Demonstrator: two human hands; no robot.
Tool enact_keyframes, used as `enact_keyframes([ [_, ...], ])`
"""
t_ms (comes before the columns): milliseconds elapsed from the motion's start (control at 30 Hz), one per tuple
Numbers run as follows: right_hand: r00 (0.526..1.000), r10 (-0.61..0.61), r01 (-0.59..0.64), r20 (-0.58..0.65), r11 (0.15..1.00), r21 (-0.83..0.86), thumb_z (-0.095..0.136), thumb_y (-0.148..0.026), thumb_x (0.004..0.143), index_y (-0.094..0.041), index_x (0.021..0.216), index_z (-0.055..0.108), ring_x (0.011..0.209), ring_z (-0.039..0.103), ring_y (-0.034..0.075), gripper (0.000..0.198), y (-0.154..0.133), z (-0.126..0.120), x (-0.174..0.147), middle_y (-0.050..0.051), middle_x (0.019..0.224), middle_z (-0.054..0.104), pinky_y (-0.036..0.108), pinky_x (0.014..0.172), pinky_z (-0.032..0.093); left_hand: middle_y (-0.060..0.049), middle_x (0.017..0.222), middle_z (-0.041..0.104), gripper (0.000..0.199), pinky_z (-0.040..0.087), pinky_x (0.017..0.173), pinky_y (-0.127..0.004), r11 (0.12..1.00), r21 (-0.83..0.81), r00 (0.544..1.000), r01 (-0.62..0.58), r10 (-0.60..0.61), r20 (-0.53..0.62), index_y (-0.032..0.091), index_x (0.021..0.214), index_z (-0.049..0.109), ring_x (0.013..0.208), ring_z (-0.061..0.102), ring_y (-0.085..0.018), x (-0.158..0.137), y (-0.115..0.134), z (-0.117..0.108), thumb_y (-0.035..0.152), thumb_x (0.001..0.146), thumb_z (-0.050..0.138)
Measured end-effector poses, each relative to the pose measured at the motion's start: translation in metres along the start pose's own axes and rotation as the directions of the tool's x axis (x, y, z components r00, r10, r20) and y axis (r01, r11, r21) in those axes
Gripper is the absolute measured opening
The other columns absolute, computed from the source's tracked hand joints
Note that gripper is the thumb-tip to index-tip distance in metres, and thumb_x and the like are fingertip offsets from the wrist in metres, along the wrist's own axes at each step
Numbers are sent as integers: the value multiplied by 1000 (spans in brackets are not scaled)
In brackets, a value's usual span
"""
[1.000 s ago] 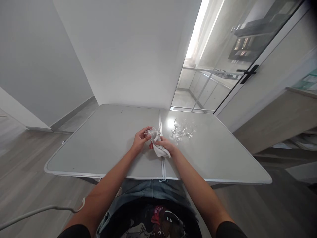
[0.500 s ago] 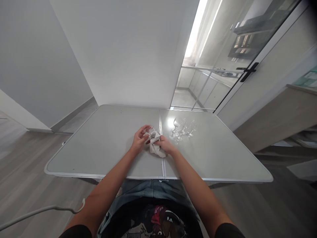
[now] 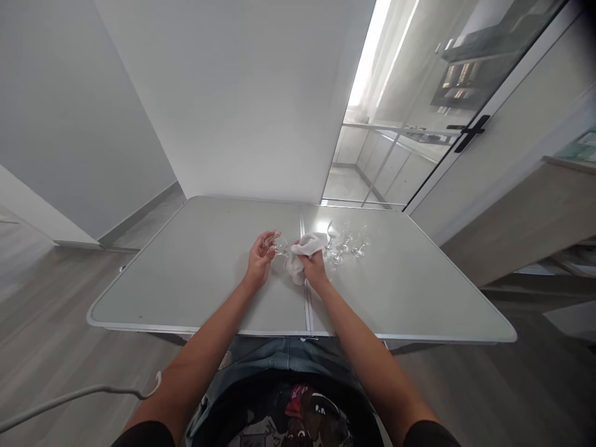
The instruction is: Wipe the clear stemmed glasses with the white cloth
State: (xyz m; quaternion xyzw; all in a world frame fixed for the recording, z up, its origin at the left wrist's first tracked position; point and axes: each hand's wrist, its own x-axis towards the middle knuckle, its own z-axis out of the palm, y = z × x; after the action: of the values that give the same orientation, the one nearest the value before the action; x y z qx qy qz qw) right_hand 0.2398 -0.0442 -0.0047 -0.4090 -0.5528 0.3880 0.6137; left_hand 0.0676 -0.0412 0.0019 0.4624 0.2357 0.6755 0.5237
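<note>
My left hand [image 3: 261,254] is closed around a clear stemmed glass [image 3: 280,244], tilted on its side over the table [image 3: 195,267]. A crumpled white cloth [image 3: 307,247] is bunched in my right hand [image 3: 313,266], just right of that glass. Whether the cloth touches the glass's right end I cannot tell. Several more clear stemmed glasses [image 3: 357,249] stand grouped on the table to the right of the cloth.
A metal seam [image 3: 308,316] runs across the tabletop near its middle. White wall [image 3: 242,112] rises behind the table. A glazed door with a black handle [image 3: 471,133] is at the right. Below left, a pale cable [image 3: 93,390] with a hooked end hangs near my left arm.
My right hand has moved the cloth rightward and up, away from the glass bowl. My left hand has shifted slightly left with the glass, which now shows more fully.
</note>
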Motion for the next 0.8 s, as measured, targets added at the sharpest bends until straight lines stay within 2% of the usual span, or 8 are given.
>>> enact_keyframes([
  [67,998,-38,38,-54,999,2,63,-37,86,-24,105,65,103,61,22,23,-3,-3,2,6,108,67,39,95,48,-15,137,62,60,50,96,-35,1000,2,1000,11,-11,8,23,126,64,117,62,-23,0,-1,0,44,75,86],
  [200,979,-118,87,-167,979,-185,66,-31,81,-22,102,67,111,57,23,23,-4,-5,5,7,111,64,42,100,46,-16,136,62,59,51,95,-36,1000,-3,1000,20,-20,25,22,128,63,115,63,-24,0,-1,-1,44,76,84],
  [300,966,-184,146,-181,968,-205,65,-29,80,-21,99,63,99,59,21,20,-5,-4,2,6,104,63,39,93,49,-16,136,63,60,51,94,-36,1000,2,999,20,-20,28,22,128,63,115,63,-24,0,-2,-2,44,77,84],
  [433,890,-261,171,-374,951,-257,60,-29,84,-23,102,53,92,57,20,21,-12,-9,-1,4,98,58,37,91,49,-16,132,65,60,53,89,-35,999,-6,999,39,-39,38,21,127,64,111,64,-24,0,0,-4,47,77,83],
  [533,849,-218,73,-481,950,-302,55,-32,86,-23,103,50,97,54,23,20,-15,-19,1,8,102,56,40,94,47,-17,128,66,57,55,82,-35,995,-29,993,96,-94,70,19,124,65,109,65,-25,0,2,-6,52,80,79],
  [633,863,-93,-41,-496,967,-252,58,-30,79,-23,101,51,101,53,24,24,-13,-24,5,9,106,57,41,97,46,-17,129,66,58,56,78,-34,993,-26,990,119,-116,81,20,124,65,109,64,-25,0,3,-6,52,79,79],
  [700,892,-27,-73,-452,976,-204,64,-31,75,-22,97,55,100,55,23,26,-9,-20,6,8,103,61,40,95,47,-17,133,64,61,58,78,-33,994,-10,992,106,-105,68,21,126,63,109,63,-24,0,3,-5,50,76,82],
  [800,967,114,-134,-228,988,-76,72,-37,71,-22,92,61,94,60,24,28,-2,-7,4,7,97,67,38,87,50,-17,137,61,64,60,80,-34,996,22,996,81,-81,33,22,129,61,112,62,-24,0,3,-3,48,75,84],
])
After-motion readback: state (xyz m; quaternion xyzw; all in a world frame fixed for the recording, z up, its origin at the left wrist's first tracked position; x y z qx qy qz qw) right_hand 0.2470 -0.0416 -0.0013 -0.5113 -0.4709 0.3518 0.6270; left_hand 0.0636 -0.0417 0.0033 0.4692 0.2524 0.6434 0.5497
